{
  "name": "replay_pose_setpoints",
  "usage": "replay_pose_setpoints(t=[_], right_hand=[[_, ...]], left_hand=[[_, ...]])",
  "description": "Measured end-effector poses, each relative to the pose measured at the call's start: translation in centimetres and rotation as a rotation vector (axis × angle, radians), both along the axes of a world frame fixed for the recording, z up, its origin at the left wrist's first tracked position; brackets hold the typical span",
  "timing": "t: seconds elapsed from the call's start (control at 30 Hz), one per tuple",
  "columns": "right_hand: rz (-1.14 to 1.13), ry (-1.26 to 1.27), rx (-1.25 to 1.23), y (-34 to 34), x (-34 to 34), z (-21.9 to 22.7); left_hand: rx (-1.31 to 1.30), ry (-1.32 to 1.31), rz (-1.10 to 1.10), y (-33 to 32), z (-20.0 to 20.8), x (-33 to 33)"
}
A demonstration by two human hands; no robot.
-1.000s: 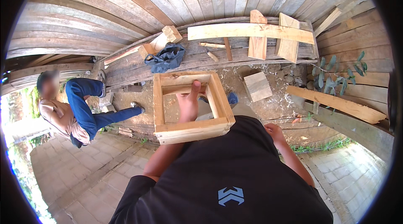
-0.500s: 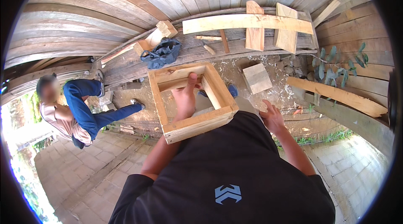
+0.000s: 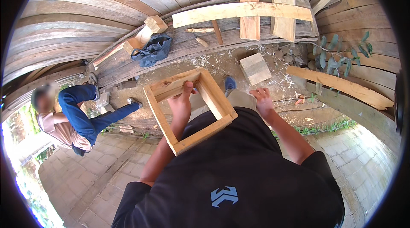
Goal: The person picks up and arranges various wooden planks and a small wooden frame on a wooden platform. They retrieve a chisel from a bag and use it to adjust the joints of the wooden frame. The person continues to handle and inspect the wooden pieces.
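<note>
A square wooden frame [image 3: 200,136], open in the middle, is tilted up in front of my dark shirt. My left hand [image 3: 180,105] grips its far board, the thumb on the inner face and the other fingers mostly hidden behind the wood. My left forearm shows partly through the frame's opening. By my right thigh, my right hand [image 3: 262,101] holds nothing; its fingers are loosely bent and a little apart.
Ahead, a low plank bench [image 3: 188,42] bears a long board [image 3: 243,11], shorter boards, a chisel-like tool [image 3: 200,41] and a dark plastic bag [image 3: 152,50]. A wooden block [image 3: 255,68] stands among shavings. At left sits another person [image 3: 68,125]. A leaning board [image 3: 339,86] lies right.
The frame has turned in my left hand, showing less of its near outer side. My right hand has drawn its fingers in at the thigh. The view has shifted slightly.
</note>
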State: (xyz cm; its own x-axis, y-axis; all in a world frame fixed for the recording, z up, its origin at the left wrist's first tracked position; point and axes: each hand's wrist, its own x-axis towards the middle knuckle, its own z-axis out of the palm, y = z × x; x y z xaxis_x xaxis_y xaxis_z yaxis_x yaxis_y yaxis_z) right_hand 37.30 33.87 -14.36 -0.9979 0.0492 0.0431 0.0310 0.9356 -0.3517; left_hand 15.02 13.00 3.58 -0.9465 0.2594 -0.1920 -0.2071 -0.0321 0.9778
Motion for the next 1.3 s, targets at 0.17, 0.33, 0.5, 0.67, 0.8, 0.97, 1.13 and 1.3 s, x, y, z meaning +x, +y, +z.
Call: replay_pose_setpoints(t=[0.17,0.33,0.5,0.67,0.8,0.97,1.13,1.3], right_hand=[[-0.079,-0.013,0.084,-0.3,0.8,-0.3],[0.078,0.003,-0.14,0.8,-0.1,2.5],[0.067,-0.147,-0.086,0.3,-0.6,2.7],[0.021,-0.25,0.017,0.2,0.2,0.8],[-0.016,-0.553,-0.046,0.4,-1.2,6.2],[-0.059,-0.719,-0.572,3.3,-7.4,16.9],[-0.338,-0.611,-1.73,-0.9,-12.0,19.2],[-0.353,-0.867,-1.864,-3.6,-13.9,18.8]], left_hand=[[0.005,-0.01,0.045,0.4,-0.3,-0.4],[-0.003,0.018,0.048,0.1,-0.1,-1.0],[-0.045,0.013,0.089,-0.6,-0.1,-1.6],[-0.058,-0.003,0.13,-1.2,0.2,-1.8],[-0.058,-0.029,0.074,-2.6,-0.9,-1.3],[-0.073,-0.097,0.064,-2.0,-1.1,-0.1],[-0.116,-0.131,0.0,0.3,-0.9,-0.2],[-0.242,-0.154,-0.197,-1.7,-3.1,-1.3]])
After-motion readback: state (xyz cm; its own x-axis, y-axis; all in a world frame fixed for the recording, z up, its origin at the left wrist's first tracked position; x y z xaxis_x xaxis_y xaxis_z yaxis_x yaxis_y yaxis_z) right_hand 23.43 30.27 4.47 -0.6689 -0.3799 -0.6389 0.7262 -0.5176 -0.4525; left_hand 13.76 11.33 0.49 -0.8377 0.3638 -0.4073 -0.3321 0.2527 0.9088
